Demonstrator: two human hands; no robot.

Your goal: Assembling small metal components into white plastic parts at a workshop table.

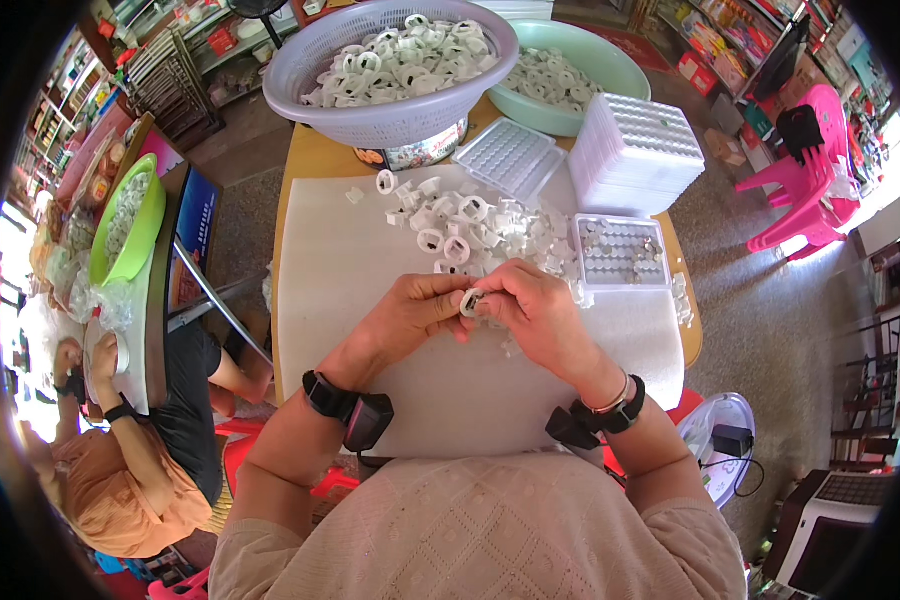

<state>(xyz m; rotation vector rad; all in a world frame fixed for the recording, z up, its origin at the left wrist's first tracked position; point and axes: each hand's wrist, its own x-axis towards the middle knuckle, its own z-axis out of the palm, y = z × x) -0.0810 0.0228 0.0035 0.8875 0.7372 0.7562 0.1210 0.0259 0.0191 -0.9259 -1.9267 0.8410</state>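
Note:
Between my two hands, just above the white table sheet [370, 235], is a small white plastic ring [472, 302] with a dark part inside. My left hand [420, 312] pinches it from the left with thumb and fingers. From the right, my right hand [532, 308] has its fingertips closed on the same ring. A loose heap of similar white rings [470, 225] lies just beyond my fingers, mixed with small clear pieces. Right of the heap sits a shallow clear tray [620, 283] holding small metallic parts.
A lilac basket [300, 105] full of white rings stands at the back, beside a green basin [625, 75] of small parts. Stacked white trays [635, 155] rise at the right; an empty clear tray [510, 158] lies nearby. A co-worker [140, 470] sits at the left table.

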